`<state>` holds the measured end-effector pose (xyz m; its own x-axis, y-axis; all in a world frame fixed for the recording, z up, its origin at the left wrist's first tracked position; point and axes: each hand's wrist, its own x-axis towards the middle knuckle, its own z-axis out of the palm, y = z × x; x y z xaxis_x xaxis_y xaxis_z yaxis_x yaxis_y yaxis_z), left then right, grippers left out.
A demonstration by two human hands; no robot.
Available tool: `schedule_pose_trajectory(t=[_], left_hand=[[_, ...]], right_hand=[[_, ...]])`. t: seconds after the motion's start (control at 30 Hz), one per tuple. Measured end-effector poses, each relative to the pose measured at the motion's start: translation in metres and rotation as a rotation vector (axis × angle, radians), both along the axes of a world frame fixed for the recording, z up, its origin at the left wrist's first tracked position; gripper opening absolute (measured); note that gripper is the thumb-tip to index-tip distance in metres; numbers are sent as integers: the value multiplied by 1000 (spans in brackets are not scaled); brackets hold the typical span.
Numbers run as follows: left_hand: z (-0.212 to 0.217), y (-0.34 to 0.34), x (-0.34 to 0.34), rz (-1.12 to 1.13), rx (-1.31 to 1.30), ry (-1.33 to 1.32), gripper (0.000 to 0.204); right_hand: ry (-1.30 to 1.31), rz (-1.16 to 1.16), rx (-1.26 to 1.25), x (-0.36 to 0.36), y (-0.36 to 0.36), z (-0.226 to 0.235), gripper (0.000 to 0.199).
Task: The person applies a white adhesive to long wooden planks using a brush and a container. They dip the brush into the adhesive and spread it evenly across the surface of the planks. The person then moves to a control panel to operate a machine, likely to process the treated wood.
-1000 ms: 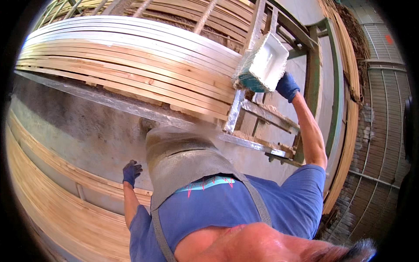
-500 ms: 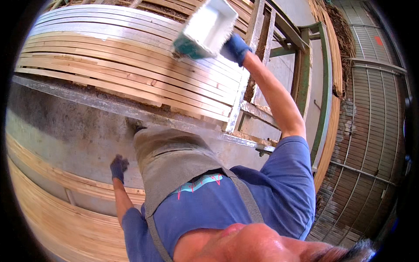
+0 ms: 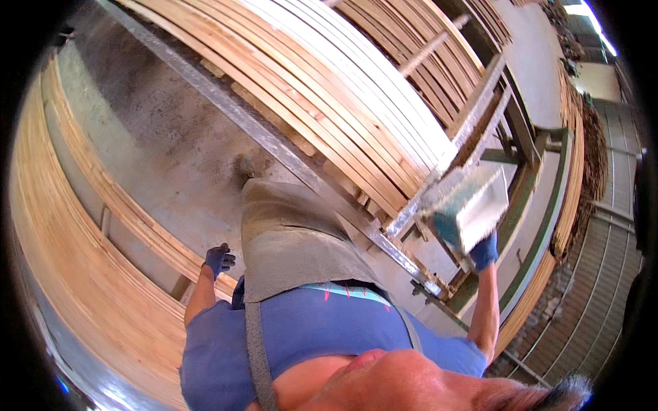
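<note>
My right hand, in a dark blue glove, is raised at my right and grips a white rectangular tub with a teal patch on its side; the tub is blurred. It sits next to the end of a stack of long pale wooden boards resting on a metal rack. My left hand, also gloved in dark blue, hangs at my left side with curled fingers and holds nothing. A grey-brown apron over a blue shirt fills the middle.
A second pile of long boards runs along my left. Grey concrete floor lies between the two stacks. A green metal frame and more timber stand at the right, beside a corrugated wall.
My right hand has swung the tub from high over the stack down to its end at my right. The view has turned, and my left hand stays by my side.
</note>
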<state>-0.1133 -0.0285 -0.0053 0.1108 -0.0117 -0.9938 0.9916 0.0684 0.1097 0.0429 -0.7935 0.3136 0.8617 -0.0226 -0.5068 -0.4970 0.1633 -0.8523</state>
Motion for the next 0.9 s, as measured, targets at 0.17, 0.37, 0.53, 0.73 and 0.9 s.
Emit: schedule_pose_trajectory(t=[0.17, 0.37, 0.53, 0.73, 0.9], left_hand=[[3, 24, 27, 137, -19, 28, 40], [-28, 67, 85, 445, -15, -106, 47], [-13, 78, 132, 492, 4, -187, 38], [-11, 108, 138, 515, 1, -214, 43], [-20, 123, 108, 517, -15, -190, 50]], right_hand=[[-174, 525, -1114, 15, 106, -21, 45], [-314, 600, -733, 232, 285, -23, 38], [-668, 969, -1055, 456, 502, -28, 20], [-1162, 878, -1411, 608, 690, -88, 38], [-680, 868, -1136, 492, 660, -17, 34]])
